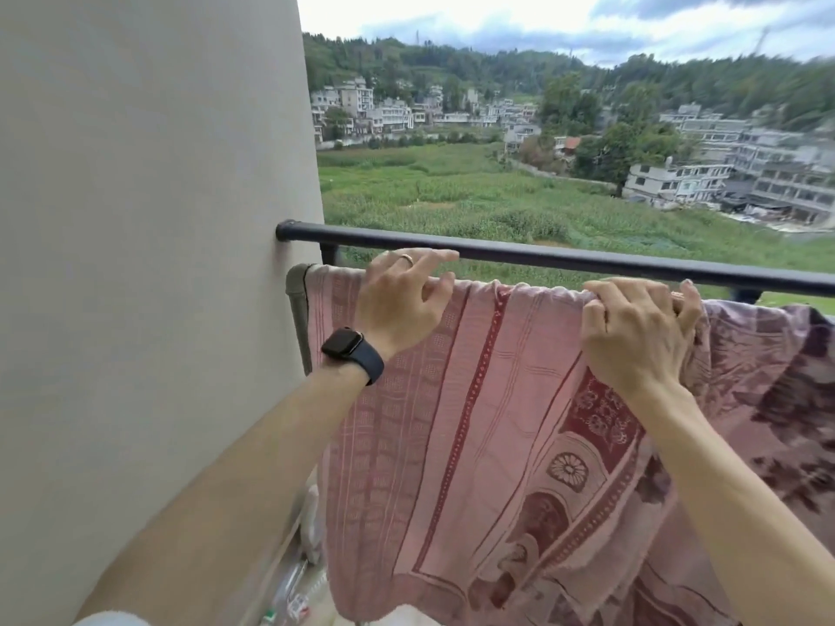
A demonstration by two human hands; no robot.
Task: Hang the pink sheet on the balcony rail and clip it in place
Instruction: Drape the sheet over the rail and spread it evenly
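Your sheet (474, 399) hangs over the grey bar (296, 305), just below the black rail (565, 259) and close to the wall (135, 219); your left hand (397, 300) rests on the fold with fingers loosely spread, likely pinning that end; your right hand (632, 336) curls round a bunched stretch on the bar, probably to pull it flat; nothing is clipped yet.

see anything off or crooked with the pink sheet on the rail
The pink sheet is bunched into folds along its top edge where the right hand grips it, while near the left hand it lies flatter over the grey rail. Nothing else stands out.
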